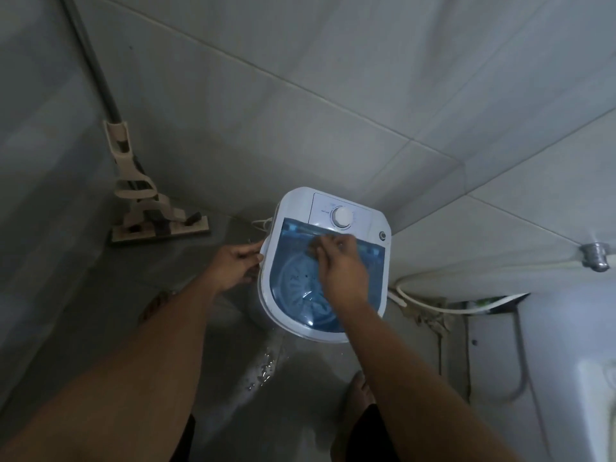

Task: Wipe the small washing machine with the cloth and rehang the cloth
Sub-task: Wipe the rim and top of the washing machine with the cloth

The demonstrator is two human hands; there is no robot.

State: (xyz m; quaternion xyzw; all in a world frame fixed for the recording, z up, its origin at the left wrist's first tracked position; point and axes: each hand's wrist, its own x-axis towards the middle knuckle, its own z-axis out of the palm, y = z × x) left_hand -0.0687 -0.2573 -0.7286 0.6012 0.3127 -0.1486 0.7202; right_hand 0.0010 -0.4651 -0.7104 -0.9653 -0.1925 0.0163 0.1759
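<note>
The small washing machine (373,258) stands on the wet floor against the tiled wall. It is white with a see-through blue lid and a round white dial (342,217) at its far end. My right hand (336,265) lies over the lid, its fingers closed on a small grey cloth (315,243) pressed near the lid's far edge; most of the cloth is hidden under the fingers. My left hand (235,263) holds the machine's left rim, fingers curled on the edge.
A flat mop (146,208) leans in the left corner. A white hose (433,301) and a metal tap (596,256) are to the right, beside a white fixture (573,361). My bare foot (360,391) stands on the wet floor (266,365) near the machine.
</note>
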